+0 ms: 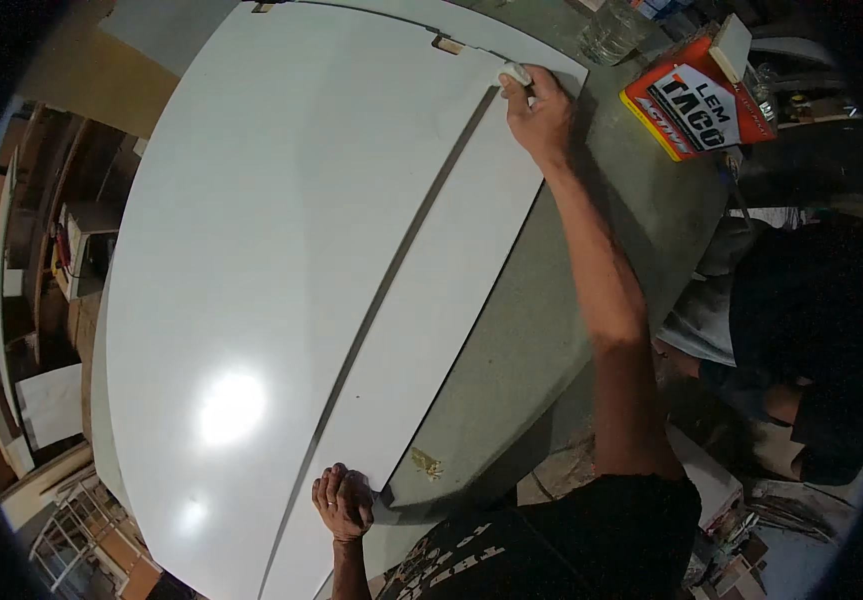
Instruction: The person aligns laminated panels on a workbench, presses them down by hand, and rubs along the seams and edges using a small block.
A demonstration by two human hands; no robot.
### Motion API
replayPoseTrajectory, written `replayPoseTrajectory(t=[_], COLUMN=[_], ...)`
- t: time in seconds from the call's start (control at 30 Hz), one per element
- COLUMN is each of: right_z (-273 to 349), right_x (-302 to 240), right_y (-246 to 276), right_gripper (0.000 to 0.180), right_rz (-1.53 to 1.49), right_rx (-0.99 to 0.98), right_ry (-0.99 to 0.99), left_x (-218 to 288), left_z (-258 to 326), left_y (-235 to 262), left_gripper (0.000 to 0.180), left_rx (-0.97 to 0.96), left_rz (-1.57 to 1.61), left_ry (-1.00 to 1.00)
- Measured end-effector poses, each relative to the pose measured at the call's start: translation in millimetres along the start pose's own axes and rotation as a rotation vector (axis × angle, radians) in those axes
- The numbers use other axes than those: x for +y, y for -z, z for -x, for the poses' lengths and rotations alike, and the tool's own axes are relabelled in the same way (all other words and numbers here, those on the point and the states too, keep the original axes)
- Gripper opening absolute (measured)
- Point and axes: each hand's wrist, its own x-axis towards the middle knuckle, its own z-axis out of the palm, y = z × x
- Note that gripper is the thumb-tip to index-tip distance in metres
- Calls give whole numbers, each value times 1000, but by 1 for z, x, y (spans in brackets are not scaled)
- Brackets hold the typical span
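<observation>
A large glossy white panel lies on the bench in front of me, with a long straight dark groove running slantwise along it. Near the far end of that groove, my right hand pinches a small whitish wad or block against the panel; its exact kind is unclear. My left hand rests at the panel's near right edge, close to the groove, with its fingers curled closed. Whatever may be inside those fingers is hidden. A small rectangular cutout shows by the panel's far edge.
Right of the panel is a greenish bench top. A red and white tin can and a clear glass jar stand at the far right. Another person is at the right. Wooden shelving stands at the left.
</observation>
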Motion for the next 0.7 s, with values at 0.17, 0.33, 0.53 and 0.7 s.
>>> replayPoseTrajectory(t=[0.17, 0.33, 0.53, 0.7], right_z=[-31, -7, 35, 74], right_x=[26, 10, -43, -80], right_y=[5, -4, 2, 2], right_gripper=[20, 21, 20, 16], right_rz=[91, 38, -42, -48], right_rx=[63, 21, -53, -105], right_ry=[-2, -17, -6, 49], left_x=[7, 4, 2, 2], left_z=[-5, -3, -5, -5], left_y=[2, 5, 4, 3], left_gripper=[49, 47, 52, 51], left_rx=[22, 37, 30, 25], left_rz=[34, 20, 48, 75], left_ry=[-14, -8, -42, -45])
